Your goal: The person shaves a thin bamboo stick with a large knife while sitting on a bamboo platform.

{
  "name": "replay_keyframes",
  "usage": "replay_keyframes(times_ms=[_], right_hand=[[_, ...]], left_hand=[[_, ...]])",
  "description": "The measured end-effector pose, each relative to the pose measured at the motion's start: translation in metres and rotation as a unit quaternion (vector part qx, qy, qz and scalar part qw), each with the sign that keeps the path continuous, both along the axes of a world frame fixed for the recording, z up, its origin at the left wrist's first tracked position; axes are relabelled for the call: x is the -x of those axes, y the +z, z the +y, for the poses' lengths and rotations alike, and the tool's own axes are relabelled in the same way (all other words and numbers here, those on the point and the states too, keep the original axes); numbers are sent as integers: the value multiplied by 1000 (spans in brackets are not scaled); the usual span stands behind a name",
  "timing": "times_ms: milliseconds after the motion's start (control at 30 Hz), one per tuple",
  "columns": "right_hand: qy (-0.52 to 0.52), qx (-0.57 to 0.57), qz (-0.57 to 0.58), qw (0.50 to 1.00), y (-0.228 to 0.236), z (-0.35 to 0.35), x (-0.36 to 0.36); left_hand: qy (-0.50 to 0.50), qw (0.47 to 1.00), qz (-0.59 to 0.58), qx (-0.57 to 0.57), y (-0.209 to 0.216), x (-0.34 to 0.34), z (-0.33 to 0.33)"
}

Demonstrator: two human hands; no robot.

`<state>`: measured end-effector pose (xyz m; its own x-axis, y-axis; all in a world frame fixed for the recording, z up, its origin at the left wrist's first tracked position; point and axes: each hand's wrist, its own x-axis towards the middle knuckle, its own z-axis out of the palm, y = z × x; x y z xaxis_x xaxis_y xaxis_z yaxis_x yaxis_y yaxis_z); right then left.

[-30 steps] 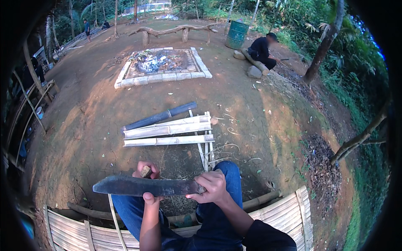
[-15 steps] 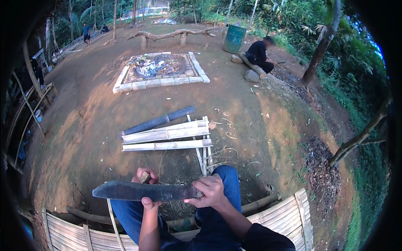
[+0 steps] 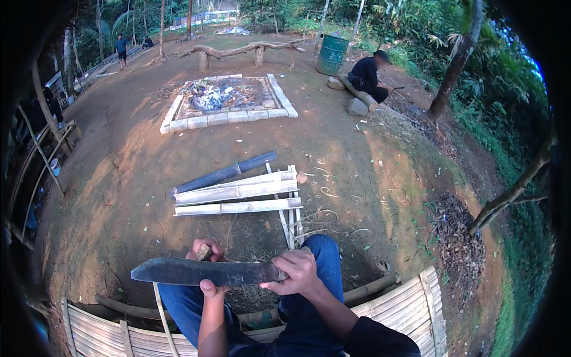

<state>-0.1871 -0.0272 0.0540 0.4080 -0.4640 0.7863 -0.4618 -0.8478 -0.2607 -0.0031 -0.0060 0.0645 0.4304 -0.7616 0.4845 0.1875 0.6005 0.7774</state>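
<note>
A machete [image 3: 202, 272] with a broad dark blade lies crosswise above my lap, its tip toward the left. My right hand [image 3: 297, 271] is closed around its handle end, and most of the handle is hidden in the grip. On the far side of the blade, the fingers of my left hand [image 3: 215, 247] curl round a rough brown piece [image 3: 204, 252], with only its end showing. The left thumb is on the near side, below the blade's lower edge. The blade hides the rest of that piece, so its kind is unclear.
Split bamboo lengths [image 3: 238, 207] and a dark bamboo pole [image 3: 223, 172] lie on the ground ahead. Beyond is a brick-edged fire pit [image 3: 229, 118]. A person [image 3: 367, 77] sits on a log near a green drum [image 3: 332, 55]. I sit on a bamboo-slat bench [image 3: 404, 303].
Both hands and the machete stay almost in place. The brown piece in my left hand has tilted slightly. Far off at the left, a standing person has shifted a little.
</note>
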Motion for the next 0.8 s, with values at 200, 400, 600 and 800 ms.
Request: replay_keyframes(times_ms=[200,400,600,800], right_hand=[[2,5,1,1000,-1,-1,0],[3,1,-3,1000,-1,0,0],[10,-14,-8,1000,-3,1,0],[21,-21,-29,999,-7,1,-2]], left_hand=[[12,1000,4,1,-2,0,-1],[23,999,-26,0,0,-1,-2],[-8,999,-23,32,-4,-4,-5],[42,999,0,25,-9,0,-6]])
